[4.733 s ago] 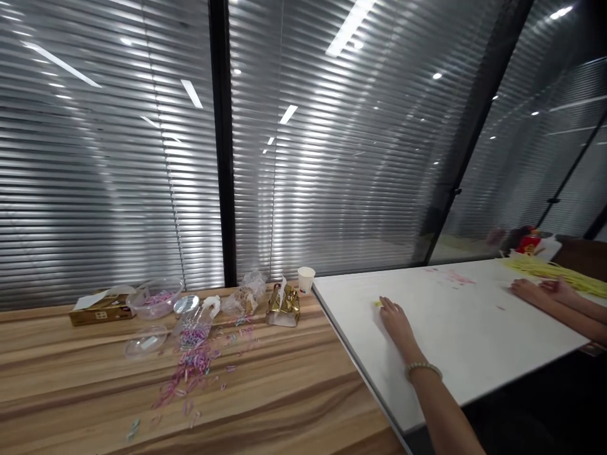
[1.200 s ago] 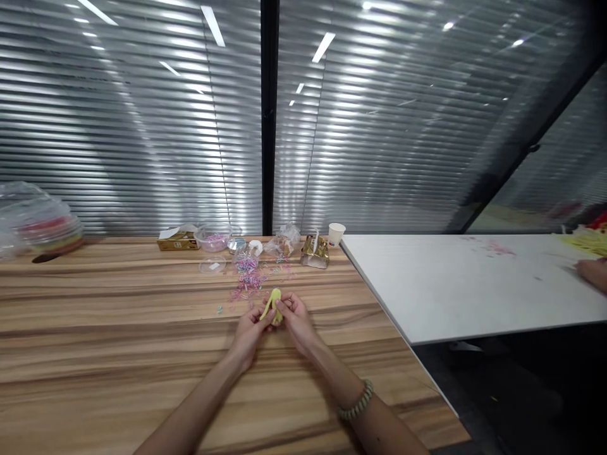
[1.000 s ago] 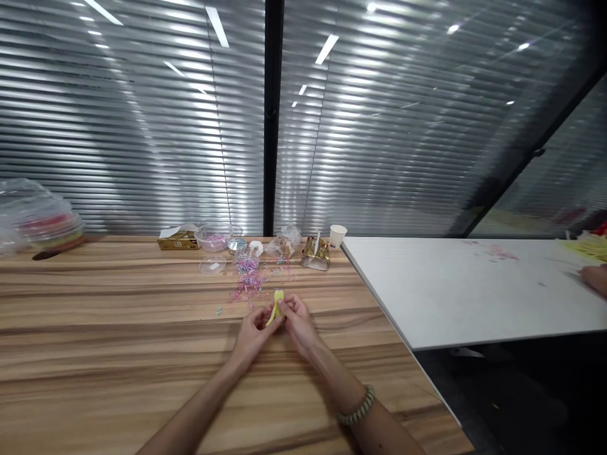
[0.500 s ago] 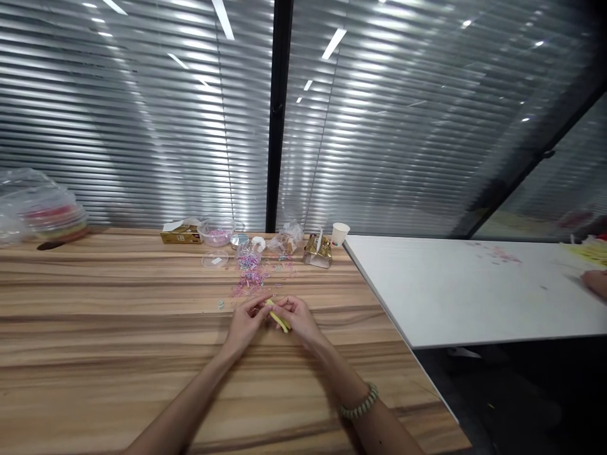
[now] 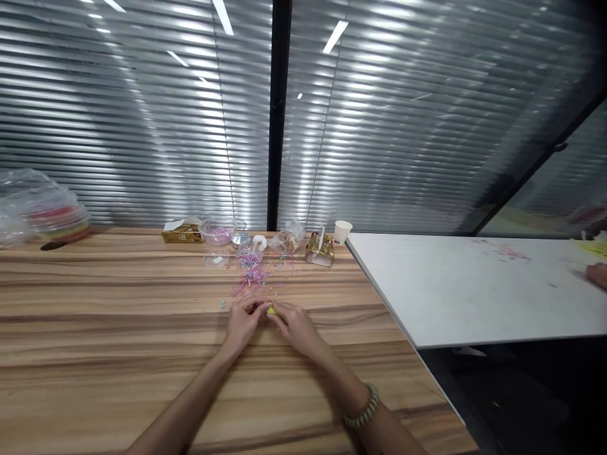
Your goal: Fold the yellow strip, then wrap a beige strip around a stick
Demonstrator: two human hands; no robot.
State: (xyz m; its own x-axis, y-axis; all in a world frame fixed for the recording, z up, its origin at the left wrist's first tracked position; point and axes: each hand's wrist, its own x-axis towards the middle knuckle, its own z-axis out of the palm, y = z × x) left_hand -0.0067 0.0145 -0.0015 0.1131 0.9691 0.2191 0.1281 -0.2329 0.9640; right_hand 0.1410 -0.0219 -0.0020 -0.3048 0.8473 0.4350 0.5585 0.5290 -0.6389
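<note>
My left hand (image 5: 243, 322) and my right hand (image 5: 294, 325) meet over the wooden table (image 5: 118, 354). Between their fingertips is a small yellow piece (image 5: 271, 310), mostly covered by the fingers; both hands are closed on it. Just beyond my fingers lies a loose pile of small pink, purple and blue pieces (image 5: 253, 276), spreading back to a clear plastic bag or cup of the same pieces (image 5: 250, 258). One small pale green piece (image 5: 222, 304) sits left of my left hand.
Along the back stand a gold box (image 5: 183, 236), a clear tub (image 5: 218, 235), crumpled plastic (image 5: 289, 237), an open gold packet (image 5: 320, 251) and a paper cup (image 5: 342, 232). Stacked colourful discs (image 5: 59, 221) lie far left. Another person's hand (image 5: 597, 275) is over the white table (image 5: 427, 291).
My right hand has turned and its fingers now cover most of the yellow piece, which showed as a long strip before. The other person's hand has shifted slightly right in view.
</note>
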